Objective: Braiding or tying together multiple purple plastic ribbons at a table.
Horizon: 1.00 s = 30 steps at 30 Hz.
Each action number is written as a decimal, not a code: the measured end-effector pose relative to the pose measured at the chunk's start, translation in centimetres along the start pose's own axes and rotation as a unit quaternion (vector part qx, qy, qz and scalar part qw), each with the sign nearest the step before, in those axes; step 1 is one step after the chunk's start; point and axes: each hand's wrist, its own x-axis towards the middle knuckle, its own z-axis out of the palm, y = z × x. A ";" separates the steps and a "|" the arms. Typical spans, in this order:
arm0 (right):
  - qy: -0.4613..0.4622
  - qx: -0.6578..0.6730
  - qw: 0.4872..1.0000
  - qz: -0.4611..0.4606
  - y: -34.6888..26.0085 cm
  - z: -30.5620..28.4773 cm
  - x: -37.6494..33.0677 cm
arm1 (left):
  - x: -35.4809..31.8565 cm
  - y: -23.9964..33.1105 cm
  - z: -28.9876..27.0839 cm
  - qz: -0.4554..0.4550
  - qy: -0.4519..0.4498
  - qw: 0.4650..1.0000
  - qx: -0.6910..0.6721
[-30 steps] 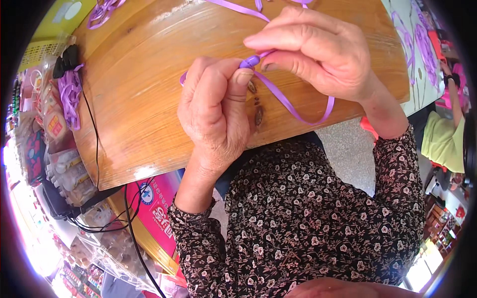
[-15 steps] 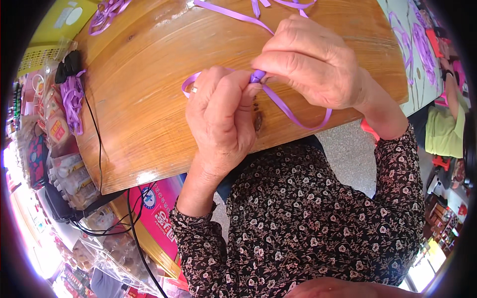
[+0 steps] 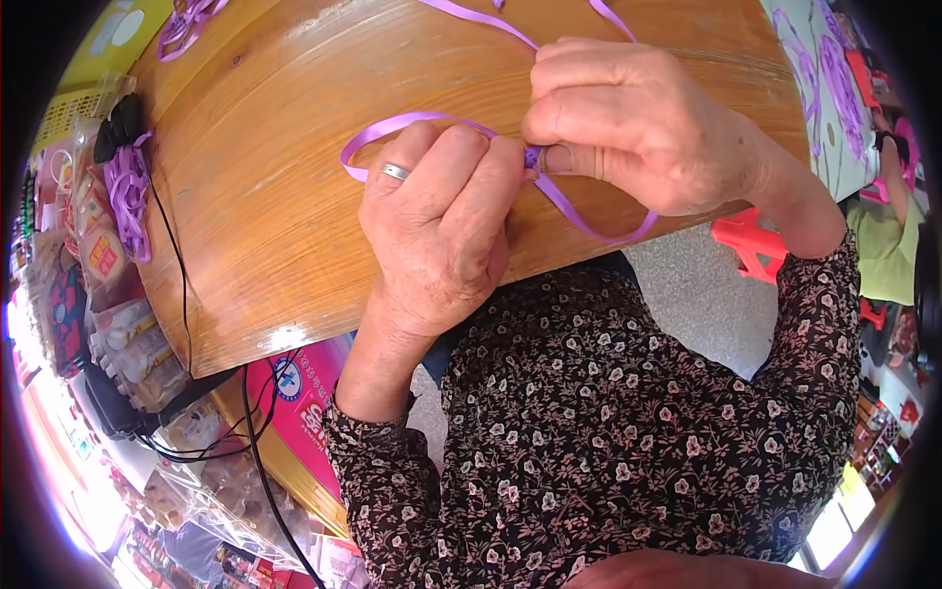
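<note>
Both hands meet over the wooden table (image 3: 294, 196): the left hand (image 3: 442, 226) and right hand (image 3: 628, 123) pinch a purple ribbon (image 3: 412, 123) between fingertips, its loop arching left of the left hand's knuckles. More purple ribbon bows (image 3: 128, 196) lie far left.

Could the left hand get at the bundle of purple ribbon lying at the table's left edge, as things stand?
Probably yes: bare wooden table lies between the left hand and that ribbon bundle, but the hand is busy pinching the purple ribbon.

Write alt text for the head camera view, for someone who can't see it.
Two bare hands, the left hand wearing a ring and the right hand, pinch a thin purple ribbon together above a wooden table. The ribbon loops out to both sides.
</note>
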 end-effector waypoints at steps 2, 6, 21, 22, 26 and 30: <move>-0.046 0.119 0.986 0.103 -0.3 -0.3 0.0 | 0.0 0.1 0.1 0.012 0.012 1.000 -0.004; -0.082 0.387 0.882 0.256 0.0 -0.1 -0.9 | 0.1 0.3 0.0 0.052 0.000 0.999 0.013; -0.024 0.161 0.937 0.308 -0.7 -2.0 1.4 | -0.2 -0.1 -0.2 -0.103 0.052 0.985 -0.130; 0.060 0.034 0.997 0.044 1.8 -0.8 0.6 | 0.2 0.1 0.1 -0.094 0.058 0.983 -0.147; 0.178 -0.037 0.966 -0.182 4.4 0.8 0.0 | -0.1 -0.1 -0.3 -0.130 0.060 0.976 -0.162; 0.292 0.049 0.943 -0.149 5.7 0.8 -2.1 | 0.3 0.3 -0.1 -0.143 0.066 0.975 -0.155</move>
